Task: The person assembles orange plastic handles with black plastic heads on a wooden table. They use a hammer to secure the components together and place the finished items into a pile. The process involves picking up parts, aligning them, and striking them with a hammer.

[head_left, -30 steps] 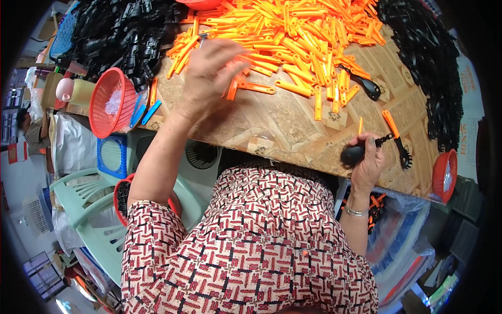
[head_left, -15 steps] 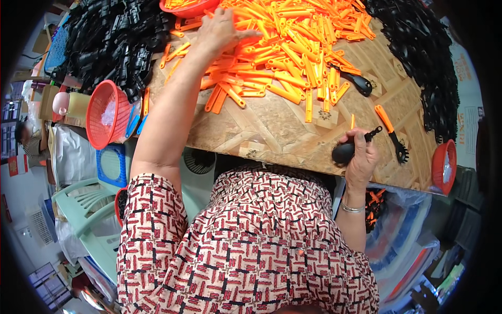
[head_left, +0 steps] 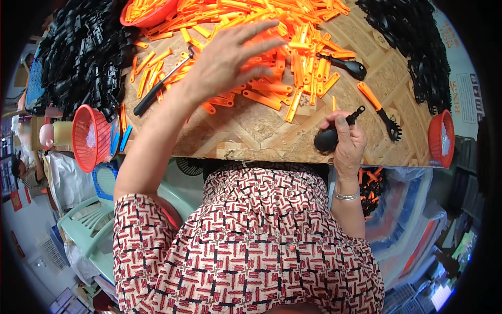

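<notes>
My left hand is spread open above a heap of orange plastic handles, its fingers pointing right and blurred. Nothing shows in it. My right hand, near the table's front edge, is closed around a black ladle head whose short ringed stem sticks out past the fingers. A slim orange piece shows just beyond that hand. To its right lies a black pasta server with an orange handle. Another black spoon-shaped head rests against the heap's right side.
A black-gripped tool with a metal shaft lies left of the heap. Black parts are piled at the left and right. Red baskets stand at the left edge, right corner and far side.
My left hand has come nearer and to the right across the heap, with its fingers spread. The black-gripped tool now shows beside my forearm. My right hand keeps its hold; the whole view has shifted.
</notes>
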Motion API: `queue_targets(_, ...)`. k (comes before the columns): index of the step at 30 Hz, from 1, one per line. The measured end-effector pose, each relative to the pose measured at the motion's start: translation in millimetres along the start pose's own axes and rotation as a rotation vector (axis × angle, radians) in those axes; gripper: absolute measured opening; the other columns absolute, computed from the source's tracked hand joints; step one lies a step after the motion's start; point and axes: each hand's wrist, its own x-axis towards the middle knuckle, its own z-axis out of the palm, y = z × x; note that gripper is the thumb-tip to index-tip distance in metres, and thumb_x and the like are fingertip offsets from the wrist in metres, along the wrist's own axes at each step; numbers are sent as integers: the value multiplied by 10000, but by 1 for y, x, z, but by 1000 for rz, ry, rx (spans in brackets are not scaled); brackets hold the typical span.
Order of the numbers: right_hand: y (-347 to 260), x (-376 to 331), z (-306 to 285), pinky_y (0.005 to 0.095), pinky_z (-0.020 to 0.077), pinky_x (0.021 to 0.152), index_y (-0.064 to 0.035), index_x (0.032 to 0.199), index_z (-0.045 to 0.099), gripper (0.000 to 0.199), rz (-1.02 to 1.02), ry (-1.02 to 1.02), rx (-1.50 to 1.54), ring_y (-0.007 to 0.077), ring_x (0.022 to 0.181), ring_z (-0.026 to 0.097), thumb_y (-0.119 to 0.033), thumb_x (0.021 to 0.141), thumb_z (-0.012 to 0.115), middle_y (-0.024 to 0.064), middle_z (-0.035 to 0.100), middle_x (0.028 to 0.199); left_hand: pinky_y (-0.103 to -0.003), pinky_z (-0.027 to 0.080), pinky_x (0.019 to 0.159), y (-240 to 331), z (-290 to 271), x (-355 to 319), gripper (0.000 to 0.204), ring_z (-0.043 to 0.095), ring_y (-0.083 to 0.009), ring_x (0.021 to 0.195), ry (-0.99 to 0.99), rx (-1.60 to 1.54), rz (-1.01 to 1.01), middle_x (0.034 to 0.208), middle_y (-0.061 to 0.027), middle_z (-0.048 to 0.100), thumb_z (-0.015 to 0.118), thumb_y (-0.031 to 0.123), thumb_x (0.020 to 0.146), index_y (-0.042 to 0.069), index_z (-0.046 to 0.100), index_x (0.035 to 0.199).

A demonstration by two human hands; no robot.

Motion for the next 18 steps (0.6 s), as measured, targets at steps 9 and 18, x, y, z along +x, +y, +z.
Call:
queue_targets(9,-4,0,2,235,516,723,-6,1022,687,236,-28,-3,-41,94,783,650,-232,1058,630,50,699,848,-489,317,1195,-6,-12,-66,462,443,-284,1445,-120,243,-84,1509,-20,556,683,465,930,201,682,1309)
queue_targets(18,4,3,-1,238,520,723,-6,1023,689,262,-22,8,-42,95,784,649,-259,1059,633,50,700,850,-493,450,1072,4,41,14,653,555,-386,1277,-37,231,-364,1336,-203,619,673,557,935,177,570,1456)
